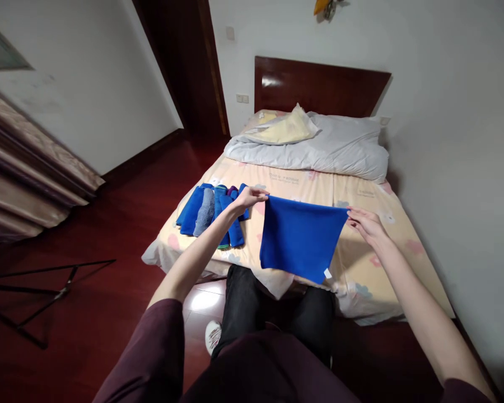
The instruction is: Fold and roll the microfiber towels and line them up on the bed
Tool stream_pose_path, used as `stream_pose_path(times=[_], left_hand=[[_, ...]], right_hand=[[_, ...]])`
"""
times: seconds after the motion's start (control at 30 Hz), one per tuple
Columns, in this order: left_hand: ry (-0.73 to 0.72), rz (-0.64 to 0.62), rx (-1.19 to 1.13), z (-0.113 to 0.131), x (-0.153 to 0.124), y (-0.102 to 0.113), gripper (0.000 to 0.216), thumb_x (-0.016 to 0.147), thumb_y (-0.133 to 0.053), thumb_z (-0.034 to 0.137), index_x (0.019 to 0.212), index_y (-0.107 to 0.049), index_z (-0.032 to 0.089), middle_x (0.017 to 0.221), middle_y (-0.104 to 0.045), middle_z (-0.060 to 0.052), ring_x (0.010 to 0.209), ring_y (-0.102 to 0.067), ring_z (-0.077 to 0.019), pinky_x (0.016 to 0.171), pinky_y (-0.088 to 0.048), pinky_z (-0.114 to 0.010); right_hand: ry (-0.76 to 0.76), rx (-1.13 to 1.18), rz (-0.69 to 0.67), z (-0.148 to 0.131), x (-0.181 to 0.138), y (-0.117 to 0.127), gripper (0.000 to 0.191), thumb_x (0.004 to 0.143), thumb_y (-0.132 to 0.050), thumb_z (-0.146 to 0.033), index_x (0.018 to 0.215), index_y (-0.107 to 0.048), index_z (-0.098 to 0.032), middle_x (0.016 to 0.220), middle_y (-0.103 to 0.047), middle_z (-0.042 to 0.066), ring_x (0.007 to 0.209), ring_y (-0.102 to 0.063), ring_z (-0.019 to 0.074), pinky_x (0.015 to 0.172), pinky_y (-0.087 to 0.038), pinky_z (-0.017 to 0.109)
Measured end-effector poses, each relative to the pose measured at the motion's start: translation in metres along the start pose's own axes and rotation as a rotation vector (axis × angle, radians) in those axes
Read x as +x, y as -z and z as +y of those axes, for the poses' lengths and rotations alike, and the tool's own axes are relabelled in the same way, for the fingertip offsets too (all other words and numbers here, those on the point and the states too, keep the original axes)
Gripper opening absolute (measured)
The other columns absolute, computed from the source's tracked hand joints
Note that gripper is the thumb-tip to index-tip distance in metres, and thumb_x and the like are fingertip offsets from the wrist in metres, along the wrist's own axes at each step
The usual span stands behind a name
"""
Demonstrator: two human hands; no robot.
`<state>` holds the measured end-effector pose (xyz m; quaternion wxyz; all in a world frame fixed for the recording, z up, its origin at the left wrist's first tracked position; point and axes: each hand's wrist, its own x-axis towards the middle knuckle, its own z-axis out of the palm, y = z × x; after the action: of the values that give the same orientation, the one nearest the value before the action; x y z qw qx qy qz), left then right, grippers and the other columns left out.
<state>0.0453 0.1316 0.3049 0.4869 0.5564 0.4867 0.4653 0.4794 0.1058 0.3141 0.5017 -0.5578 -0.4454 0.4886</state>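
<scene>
A plain blue towel [303, 238] with a small white tag at its lower right corner is stretched between my two hands. My left hand [252, 197] pinches its upper left corner. At the upper right corner, my right hand [367, 224] grips the cloth between thumb and fingers. The towel spreads above the near edge of the bed, and I cannot tell how much of it touches the sheet. Left of it lies a row of rolled or folded towels [194, 210], mostly blue, with one grey-blue roll [205, 212] among them. My left forearm partly covers this row.
The bed [294, 182] has a patterned peach sheet. A grey quilt [344, 143] and a pale yellow pillow [288, 129] lie toward the headboard [315, 87]. A black tripod's legs [63, 291] stand on the dark red floor at left, near a curtain [21, 173].
</scene>
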Motion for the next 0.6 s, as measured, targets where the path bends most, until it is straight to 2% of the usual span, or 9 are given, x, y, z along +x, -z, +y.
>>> stream_pose_path(times=[0.07, 0.13, 0.2, 0.27, 0.33, 0.43, 0.5, 0.6], left_hand=[[-0.031, 0.049, 0.005, 0.002, 0.030, -0.007, 0.045, 0.060, -0.095, 0.040, 0.090, -0.080, 0.010, 0.082, -0.077, -0.010, 0.086, -0.071, -0.0224, 0.091, -0.055, -0.041], [-0.109, 0.119, 0.023, 0.006, 0.053, -0.011, 0.040, 0.066, -0.092, 0.038, 0.093, -0.080, 0.010, 0.085, -0.077, -0.010, 0.087, -0.071, -0.0218, 0.090, -0.055, -0.039], [-0.225, 0.199, 0.078, 0.007, 0.064, -0.014, 0.036, 0.074, -0.086, 0.037, 0.099, -0.080, 0.011, 0.093, -0.078, -0.011, 0.092, -0.071, -0.0224, 0.089, -0.055, -0.036], [-0.341, 0.262, 0.178, 0.001, 0.062, -0.014, 0.033, 0.082, -0.080, 0.037, 0.105, -0.079, 0.013, 0.103, -0.078, -0.012, 0.097, -0.071, -0.0227, 0.088, -0.054, -0.034], [-0.410, 0.297, 0.291, -0.015, 0.046, -0.015, 0.033, 0.087, -0.075, 0.036, 0.113, -0.078, 0.015, 0.109, -0.078, -0.012, 0.100, -0.070, -0.0222, 0.088, -0.053, -0.032], [-0.394, 0.303, 0.411, -0.063, 0.007, -0.018, 0.036, 0.089, -0.074, 0.034, 0.122, -0.075, 0.019, 0.107, -0.078, -0.010, 0.101, -0.069, -0.0223, 0.087, -0.052, -0.031], [-0.304, 0.269, 0.455, -0.106, -0.025, -0.024, 0.035, 0.089, -0.073, 0.033, 0.121, -0.075, 0.020, 0.104, -0.078, -0.009, 0.102, -0.069, -0.0234, 0.086, -0.052, -0.031], [-0.085, 0.217, 0.486, -0.174, -0.072, -0.038, 0.037, 0.088, -0.072, 0.029, 0.124, -0.074, 0.021, 0.101, -0.079, -0.008, 0.103, -0.070, -0.0249, 0.091, -0.053, -0.035]], right_hand=[[0.051, 0.019, 0.056, 0.000, 0.028, -0.010, 0.048, 0.051, -0.097, -0.033, 0.091, -0.076, -0.019, 0.074, -0.069, 0.002, 0.060, -0.057, 0.0095, 0.049, -0.043, 0.020], [0.168, 0.025, 0.131, 0.001, 0.049, -0.020, 0.044, 0.054, -0.095, -0.033, 0.090, -0.073, -0.019, 0.077, -0.069, 0.001, 0.062, -0.058, 0.0097, 0.050, -0.041, 0.019], [0.306, 0.030, 0.186, 0.006, 0.063, -0.025, 0.043, 0.058, -0.092, -0.036, 0.092, -0.070, -0.019, 0.081, -0.070, 0.002, 0.066, -0.059, 0.0104, 0.054, -0.042, 0.020], [0.408, 0.027, 0.199, 0.017, 0.069, -0.026, 0.043, 0.063, -0.089, -0.041, 0.095, -0.069, -0.020, 0.083, -0.070, 0.002, 0.070, -0.061, 0.0116, 0.060, -0.045, 0.022], [0.441, -0.008, 0.182, 0.038, 0.067, -0.022, 0.041, 0.066, -0.086, -0.044, 0.093, -0.068, -0.020, 0.082, -0.069, 0.002, 0.073, -0.063, 0.0130, 0.065, -0.048, 0.024], [0.384, -0.114, 0.140, 0.087, 0.050, -0.014, 0.037, 0.065, -0.084, -0.047, 0.082, -0.066, -0.020, 0.079, -0.068, 0.002, 0.075, -0.063, 0.0154, 0.072, -0.050, 0.028], [0.303, -0.168, 0.101, 0.129, 0.030, -0.010, 0.035, 0.064, -0.082, -0.048, 0.076, -0.065, -0.020, 0.078, -0.069, 0.003, 0.076, -0.064, 0.0174, 0.075, -0.050, 0.031], [0.144, -0.211, 0.043, 0.194, -0.009, -0.009, 0.034, 0.064, -0.078, -0.051, 0.074, -0.069, -0.019, 0.078, -0.071, 0.005, 0.077, -0.064, 0.0194, 0.075, -0.050, 0.033]])
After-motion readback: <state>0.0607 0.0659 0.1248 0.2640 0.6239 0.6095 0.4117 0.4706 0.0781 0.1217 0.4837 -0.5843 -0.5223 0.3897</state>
